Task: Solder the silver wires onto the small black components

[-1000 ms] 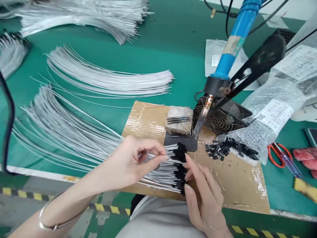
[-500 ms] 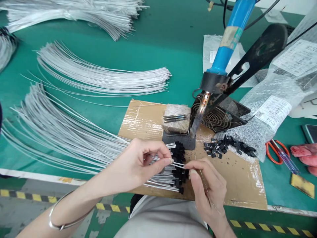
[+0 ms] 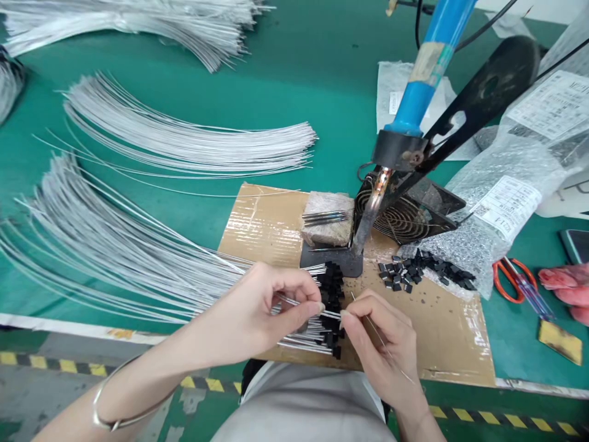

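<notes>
Pinching thin white wires (image 3: 331, 315) with the left hand (image 3: 280, 310), thumb squeezed against index finger, low over the near side of a cardboard sheet (image 3: 451, 344). Gripping the tips of those same wires with the right hand (image 3: 389, 337) too, thumb to forefinger, just to the right. Also carrying a fine strand (image 3: 375, 328) slanted across the right hand; honestly can't tell from this angle which fingers hold it. Can see a row of black caps (image 3: 329, 282) right behind the pinched wires, on the ends of a big grey bundle (image 3: 133, 239) fanning off to the left. Further back, spotting another loose bundle (image 3: 193, 144) on the green table (image 3: 322, 80). To the right, looking at a blue-handled iron (image 3: 416, 101) pointing down in its stand beside a round-grilled fan (image 3: 391, 212), plus a scattered pile of little black pieces (image 3: 432, 269) and, further right, orange-handled scissors (image 3: 497, 282).
</notes>
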`<state>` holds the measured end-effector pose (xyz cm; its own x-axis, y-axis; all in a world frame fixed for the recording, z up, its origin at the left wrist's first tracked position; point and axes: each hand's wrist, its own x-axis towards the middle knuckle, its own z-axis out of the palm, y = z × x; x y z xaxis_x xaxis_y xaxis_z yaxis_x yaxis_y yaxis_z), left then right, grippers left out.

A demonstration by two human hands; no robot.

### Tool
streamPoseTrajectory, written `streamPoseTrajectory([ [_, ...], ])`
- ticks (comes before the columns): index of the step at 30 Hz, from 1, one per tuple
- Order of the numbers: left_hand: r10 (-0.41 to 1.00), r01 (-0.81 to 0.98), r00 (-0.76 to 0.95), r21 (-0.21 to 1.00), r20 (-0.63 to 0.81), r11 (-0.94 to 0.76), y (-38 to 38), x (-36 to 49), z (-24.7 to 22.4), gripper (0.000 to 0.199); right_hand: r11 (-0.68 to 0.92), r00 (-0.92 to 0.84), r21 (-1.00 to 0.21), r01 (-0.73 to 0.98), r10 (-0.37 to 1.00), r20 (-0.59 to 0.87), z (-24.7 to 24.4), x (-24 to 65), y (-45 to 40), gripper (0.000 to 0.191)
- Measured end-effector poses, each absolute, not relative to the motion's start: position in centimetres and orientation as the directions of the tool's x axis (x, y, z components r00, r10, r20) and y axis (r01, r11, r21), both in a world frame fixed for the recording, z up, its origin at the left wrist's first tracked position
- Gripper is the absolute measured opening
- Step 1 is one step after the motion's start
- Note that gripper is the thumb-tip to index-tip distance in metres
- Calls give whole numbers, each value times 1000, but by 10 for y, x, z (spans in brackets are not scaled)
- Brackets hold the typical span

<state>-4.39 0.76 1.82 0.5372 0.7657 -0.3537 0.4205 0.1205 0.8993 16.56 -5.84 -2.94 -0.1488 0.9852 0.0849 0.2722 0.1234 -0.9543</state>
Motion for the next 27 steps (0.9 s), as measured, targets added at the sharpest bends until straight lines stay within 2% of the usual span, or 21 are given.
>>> streamPoseTrajectory([
  [10,754,532,525,844,-394,70,-6,-31,16,22,158,-131,-944,288,983,125,-32,166,-62,19],
  [16,836,342,460,928,-300,145,-3,-20,12,21,91,-10,-963,254,996,91,-34,159,-61,21],
  [22,844,250,411,933,-344,259,-2,-17,11,22,-35,124,-995,94,992,-24,-34,157,-62,29],
  [27,852,257,389,929,-351,266,-3,-17,11,21,-102,161,-994,-39,981,-107,-36,157,-58,22],
])
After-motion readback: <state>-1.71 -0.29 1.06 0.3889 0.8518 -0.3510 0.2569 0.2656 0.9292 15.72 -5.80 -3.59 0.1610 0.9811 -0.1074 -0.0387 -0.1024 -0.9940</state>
